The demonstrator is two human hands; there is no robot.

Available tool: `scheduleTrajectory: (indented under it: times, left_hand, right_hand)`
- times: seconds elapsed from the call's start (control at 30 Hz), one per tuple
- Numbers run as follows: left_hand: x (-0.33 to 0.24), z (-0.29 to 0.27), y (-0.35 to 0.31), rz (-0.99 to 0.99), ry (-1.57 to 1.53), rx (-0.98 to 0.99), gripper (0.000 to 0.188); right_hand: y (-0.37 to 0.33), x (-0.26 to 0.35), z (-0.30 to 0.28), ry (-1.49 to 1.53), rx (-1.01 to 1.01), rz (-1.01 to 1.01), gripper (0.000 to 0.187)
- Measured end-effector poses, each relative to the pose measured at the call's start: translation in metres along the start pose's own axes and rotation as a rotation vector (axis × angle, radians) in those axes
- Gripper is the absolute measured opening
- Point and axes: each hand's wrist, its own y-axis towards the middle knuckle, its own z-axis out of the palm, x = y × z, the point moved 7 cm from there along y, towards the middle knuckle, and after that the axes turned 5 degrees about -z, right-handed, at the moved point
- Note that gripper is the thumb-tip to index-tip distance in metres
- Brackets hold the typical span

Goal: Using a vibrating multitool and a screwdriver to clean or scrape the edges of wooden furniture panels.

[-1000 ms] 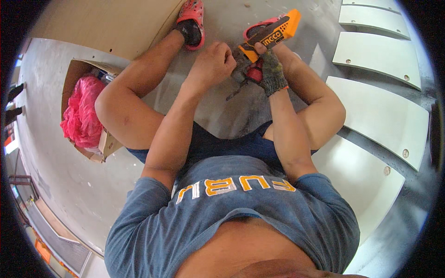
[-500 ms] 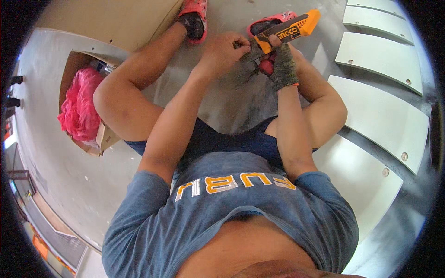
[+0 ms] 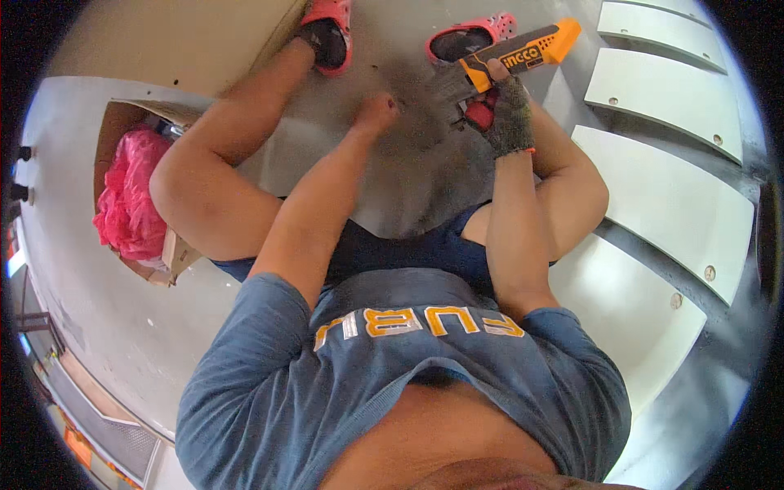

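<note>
An orange and dark grey power tool (image 3: 531, 55) is gripped in my right hand (image 3: 508, 114), which wears a dark fingerless glove. My bare thumb lies across its side. The orange end points up and to the right, and the grey front end points left toward the floor. A red rounded part (image 3: 480, 114) shows below the tool beside my palm; I cannot tell whether it belongs to it. My bare left hand (image 3: 377, 113) hangs left of the tool's front, apart from it. Motion blur hides its fingers.
White curved panels (image 3: 670, 180) lie in a row on the right. A cardboard box (image 3: 114, 135) with a pink plastic bag (image 3: 135, 196) stands at the left. My feet in red clogs (image 3: 333, 37) rest on the grey floor (image 3: 392, 175) ahead, near a beige board (image 3: 175, 41).
My left hand has come away from the tool's front and moved left and down. My right hand has shifted slightly right with the tool.
</note>
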Motion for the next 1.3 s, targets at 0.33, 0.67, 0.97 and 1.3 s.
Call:
scheduleTrajectory:
  times: [0.33, 0.67, 0.97, 1.3]
  left_hand:
    - [-0.123, -0.094, -0.015, 0.049, -0.937, 0.228, 0.065]
    - [-0.173, -0.111, -0.123, 0.069, -1.969, 1.027, 0.075]
    - [-0.158, -0.098, -0.118, -0.045, -1.798, 0.903, 0.064]
    - [-0.156, -0.157, -0.105, -0.044, -1.92, 0.345, 0.064]
  right_hand:
    - [0.0, 0.008, 0.011, -0.159, 0.058, -0.015, 0.045]
    - [-0.017, 0.033, 0.051, -0.352, 0.128, -0.082, 0.043]
    - [-0.072, 0.059, 0.046, -0.502, 0.006, 0.093, 0.043]
    - [-0.162, -0.021, 0.063, -0.273, 0.088, 0.163, 0.039]
